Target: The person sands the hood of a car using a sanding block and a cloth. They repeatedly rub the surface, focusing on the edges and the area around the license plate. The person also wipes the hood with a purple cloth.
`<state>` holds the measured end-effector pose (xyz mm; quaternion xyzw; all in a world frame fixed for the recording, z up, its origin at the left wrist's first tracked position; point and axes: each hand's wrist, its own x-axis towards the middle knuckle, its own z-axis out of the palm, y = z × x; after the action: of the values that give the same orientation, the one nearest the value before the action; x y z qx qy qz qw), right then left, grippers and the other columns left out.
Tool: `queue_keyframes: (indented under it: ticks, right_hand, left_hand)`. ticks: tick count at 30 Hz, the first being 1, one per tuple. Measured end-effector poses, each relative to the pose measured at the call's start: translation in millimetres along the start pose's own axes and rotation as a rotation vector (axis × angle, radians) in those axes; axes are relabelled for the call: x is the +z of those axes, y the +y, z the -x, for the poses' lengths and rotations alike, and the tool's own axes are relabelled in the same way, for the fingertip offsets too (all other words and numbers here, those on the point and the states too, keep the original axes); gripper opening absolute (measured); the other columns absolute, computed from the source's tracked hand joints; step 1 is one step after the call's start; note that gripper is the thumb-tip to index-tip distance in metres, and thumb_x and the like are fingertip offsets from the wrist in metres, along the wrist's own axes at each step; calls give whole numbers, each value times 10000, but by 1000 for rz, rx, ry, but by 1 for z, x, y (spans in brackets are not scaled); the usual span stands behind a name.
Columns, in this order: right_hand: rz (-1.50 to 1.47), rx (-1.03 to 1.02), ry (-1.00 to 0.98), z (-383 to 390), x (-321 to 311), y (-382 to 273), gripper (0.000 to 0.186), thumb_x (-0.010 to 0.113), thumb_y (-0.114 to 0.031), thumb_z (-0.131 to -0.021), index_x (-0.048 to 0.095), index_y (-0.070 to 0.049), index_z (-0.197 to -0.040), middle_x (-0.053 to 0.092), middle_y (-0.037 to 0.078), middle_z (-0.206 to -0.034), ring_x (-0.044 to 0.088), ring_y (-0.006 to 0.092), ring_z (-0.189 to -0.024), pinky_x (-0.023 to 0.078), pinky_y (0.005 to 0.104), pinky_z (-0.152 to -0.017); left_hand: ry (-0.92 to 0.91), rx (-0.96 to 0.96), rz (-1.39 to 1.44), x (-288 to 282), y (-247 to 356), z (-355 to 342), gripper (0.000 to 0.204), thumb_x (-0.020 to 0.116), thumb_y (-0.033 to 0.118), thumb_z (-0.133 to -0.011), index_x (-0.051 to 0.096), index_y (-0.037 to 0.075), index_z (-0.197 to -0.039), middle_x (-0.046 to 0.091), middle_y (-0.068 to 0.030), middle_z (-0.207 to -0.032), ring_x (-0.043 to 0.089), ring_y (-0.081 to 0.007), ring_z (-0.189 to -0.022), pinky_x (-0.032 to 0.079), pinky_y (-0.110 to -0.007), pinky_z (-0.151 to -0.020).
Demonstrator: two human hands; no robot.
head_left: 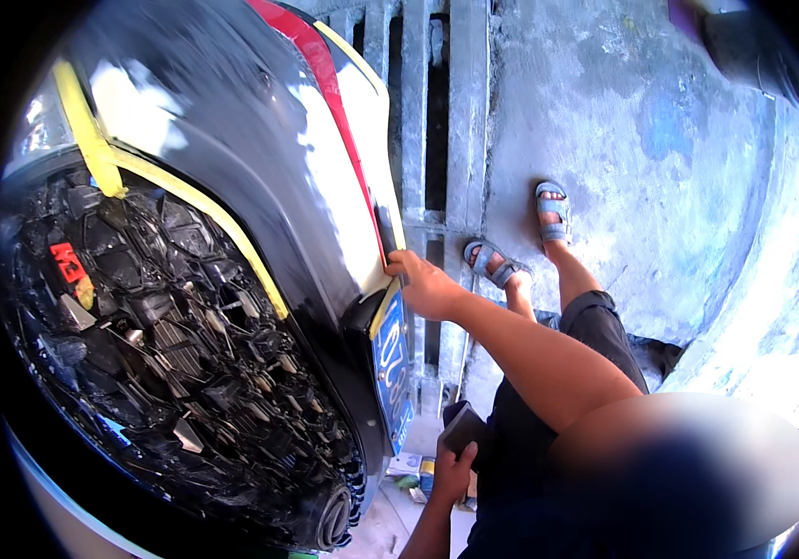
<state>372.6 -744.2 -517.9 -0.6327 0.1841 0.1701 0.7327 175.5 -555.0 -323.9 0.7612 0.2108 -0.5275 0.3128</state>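
In my left hand (pixel 455 473) is a dark rectangular block (pixel 465 436), with my thumb and fingers wrapped round its lower end, close to my body. My right hand (pixel 427 287) reaches out to the car's edge, just above a blue number plate (pixel 390 368). Its fingers are bent and pressed together against the car body there; whether they pinch something small cannot be seen. The glossy black bodywork (pixel 223 121) carries a red strip (pixel 330 88), white glare patches and yellow masking tape (pixel 199 200) along its edges.
Left of the bodywork, a taped border surrounds a jumble of dark angular shapes (pixel 176 345) with an orange-red piece (pixel 68 264). A slotted drain grating (pixel 413 121) crosses the concrete floor (pixel 595 121) by my sandals (pixel 553 212). Small packages (pixel 409 466) lie below the plate. A blurred oval covers the lower right.
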Motion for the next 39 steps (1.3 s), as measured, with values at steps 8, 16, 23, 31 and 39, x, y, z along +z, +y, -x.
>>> queue_keyframes:
  ticks: [8, 16, 23, 31, 39]
  right_hand:
    - [34, 362, -159, -34, -8, -32, 418, 503, -165, -827, 499, 27, -1199, 614, 286, -1147, 571, 415, -1133, 443, 442, -967]
    - [-409, 413, 2, -56, -20, -43, 318, 579, -169, -789, 605, 36, -1031, 631, 165, -923, 598, 275, -820, 470, 373, -773]
    - [-909, 247, 460, -76, -82, -86, 248, 629, -226, -892, 623, 8, -976, 588, 60, -811, 560, 154, -752, 472, 306, -740]
    - [-177, 503, 397, 91, -185, 19, 568, 508, -510, -955, 588, -18, -684, 560, 80, -632, 535, 157, -599, 423, 296, -567]
    - [531, 599, 186, 227, -212, 99, 464, 415, -195, -940, 463, -29, -1370, 674, 261, -1026, 681, 375, -934, 515, 469, -784]
  left_hand:
    - [32, -37, 39, 3, -1, 0, 407, 641, 242, -921, 548, -8, -1229, 533, -163, -1230, 538, -267, -1150, 402, -355, -987]
    - [37, -11, -87, 3, 9, -1, 373, 648, 265, -909, 604, 1, -1168, 543, -191, -1200, 541, -326, -1132, 404, -379, -987]
    - [21, 45, -100, 3, 6, 0, 367, 641, 256, -915, 602, 11, -1185, 524, -184, -1223, 525, -329, -1149, 388, -386, -1009]
    - [-62, 195, -82, -10, 21, -13, 362, 651, 236, -905, 604, -11, -1165, 551, -185, -1180, 543, -333, -1107, 408, -381, -968]
    - [-82, 354, -241, -13, 66, -41, 332, 601, 166, -922, 600, -6, -1206, 624, -124, -1165, 571, -231, -1069, 416, -366, -965]
